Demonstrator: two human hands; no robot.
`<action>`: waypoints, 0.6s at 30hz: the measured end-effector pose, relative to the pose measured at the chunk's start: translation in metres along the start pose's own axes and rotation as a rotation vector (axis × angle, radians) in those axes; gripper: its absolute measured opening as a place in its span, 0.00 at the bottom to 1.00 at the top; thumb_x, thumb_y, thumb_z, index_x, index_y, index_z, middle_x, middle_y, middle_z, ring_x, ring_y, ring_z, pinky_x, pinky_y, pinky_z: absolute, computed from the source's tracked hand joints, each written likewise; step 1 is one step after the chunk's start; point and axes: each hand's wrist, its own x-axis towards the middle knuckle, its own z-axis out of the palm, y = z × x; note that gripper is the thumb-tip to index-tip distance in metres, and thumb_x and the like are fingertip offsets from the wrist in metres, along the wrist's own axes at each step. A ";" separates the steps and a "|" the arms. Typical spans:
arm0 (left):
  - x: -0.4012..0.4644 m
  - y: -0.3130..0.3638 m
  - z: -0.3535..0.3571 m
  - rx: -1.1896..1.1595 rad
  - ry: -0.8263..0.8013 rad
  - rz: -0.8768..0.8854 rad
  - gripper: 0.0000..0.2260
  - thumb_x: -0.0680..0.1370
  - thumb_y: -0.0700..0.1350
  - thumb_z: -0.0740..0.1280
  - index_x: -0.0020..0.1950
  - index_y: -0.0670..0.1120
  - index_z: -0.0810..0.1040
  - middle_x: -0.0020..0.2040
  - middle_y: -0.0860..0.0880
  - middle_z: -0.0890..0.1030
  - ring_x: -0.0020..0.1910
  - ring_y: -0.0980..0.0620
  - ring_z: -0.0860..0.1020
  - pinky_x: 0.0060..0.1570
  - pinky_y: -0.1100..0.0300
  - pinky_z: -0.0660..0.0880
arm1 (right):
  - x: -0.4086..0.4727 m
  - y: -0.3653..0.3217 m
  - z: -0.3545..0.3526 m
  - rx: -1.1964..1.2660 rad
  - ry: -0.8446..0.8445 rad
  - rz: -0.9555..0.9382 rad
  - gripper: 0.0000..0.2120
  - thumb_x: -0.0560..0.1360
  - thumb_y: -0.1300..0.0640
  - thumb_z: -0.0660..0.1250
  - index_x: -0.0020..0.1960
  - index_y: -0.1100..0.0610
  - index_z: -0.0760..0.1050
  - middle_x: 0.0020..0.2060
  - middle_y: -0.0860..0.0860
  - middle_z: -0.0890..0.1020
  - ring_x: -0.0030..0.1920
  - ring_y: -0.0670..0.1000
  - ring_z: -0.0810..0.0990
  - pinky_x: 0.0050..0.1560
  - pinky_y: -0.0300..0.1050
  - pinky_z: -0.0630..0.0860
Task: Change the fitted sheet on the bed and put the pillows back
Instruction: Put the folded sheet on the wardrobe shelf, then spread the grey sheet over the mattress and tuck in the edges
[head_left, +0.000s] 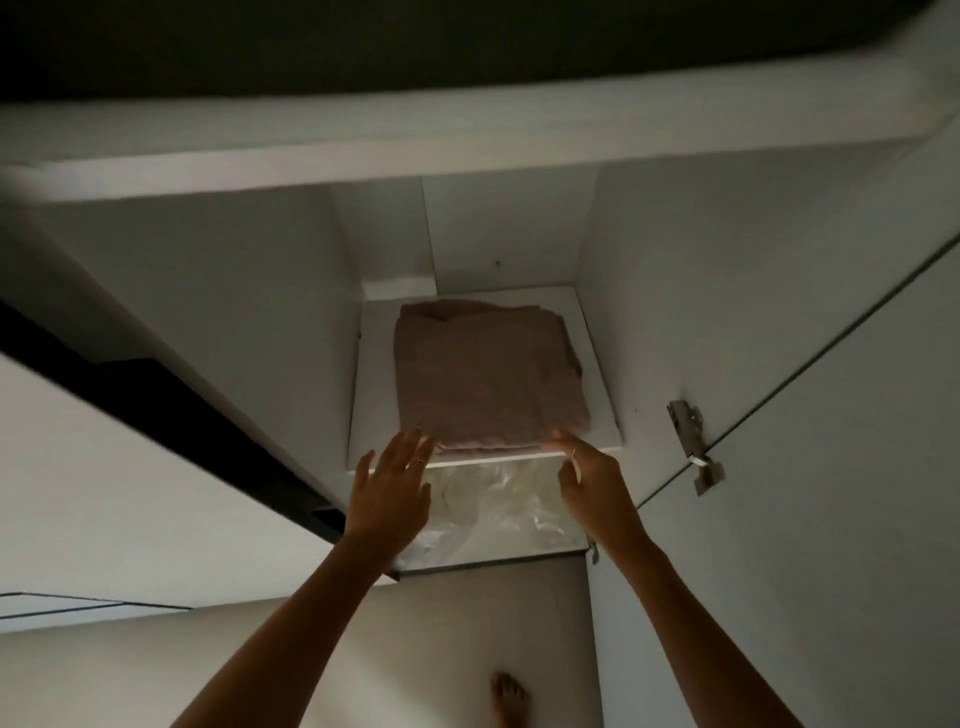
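An open white wardrobe (727, 291) fills most of the view, its interior walls pale and dimly lit, with a door (857, 467) standing open on the right and carrying a metal hinge (693, 441) on its inner face. Inside, a white shelf (371, 395) carries a folded sheet (483, 379) of dusty pink fabric, lying flat and roughly square, with its near edge at the shelf's front lip. On the compartment below sits a clear plastic bag (498, 504) with pale contents that cannot be identified. Both arms reach up from the bottom of the view toward the shelf. The left hand (395, 483) is spread with fingers straight and apart, its fingertips at the near-left corner of the folded sheet; it has hold of nothing, and whether the tips touch the fabric cannot be told. The right hand (589, 478) is at the near-right corner, fingers bent, with the thumb and forefinger appearing to pinch the sheet's front edge. A thin ring (420, 462) shows on a left finger. A bare foot (511, 699) stands on the floor (415, 649) below.
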 end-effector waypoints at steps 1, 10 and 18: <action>0.011 -0.001 0.010 0.011 -0.018 -0.025 0.25 0.83 0.50 0.54 0.79 0.52 0.50 0.79 0.53 0.48 0.78 0.53 0.47 0.76 0.50 0.48 | 0.016 0.016 0.006 -0.018 0.014 0.062 0.17 0.77 0.69 0.59 0.64 0.62 0.74 0.61 0.56 0.79 0.51 0.54 0.82 0.55 0.34 0.72; 0.097 -0.007 0.090 0.146 -0.009 -0.034 0.48 0.61 0.58 0.80 0.75 0.48 0.61 0.75 0.42 0.64 0.71 0.37 0.67 0.63 0.36 0.67 | 0.103 0.129 0.043 -0.677 -0.160 -0.154 0.47 0.65 0.51 0.78 0.77 0.53 0.56 0.76 0.60 0.55 0.75 0.65 0.51 0.68 0.72 0.48; 0.144 -0.027 0.120 0.178 -0.073 -0.030 0.44 0.65 0.44 0.79 0.76 0.49 0.58 0.72 0.35 0.66 0.62 0.22 0.69 0.46 0.31 0.75 | 0.138 0.151 0.070 -0.502 -0.080 -0.126 0.30 0.77 0.67 0.62 0.75 0.47 0.62 0.76 0.55 0.59 0.67 0.65 0.71 0.58 0.61 0.77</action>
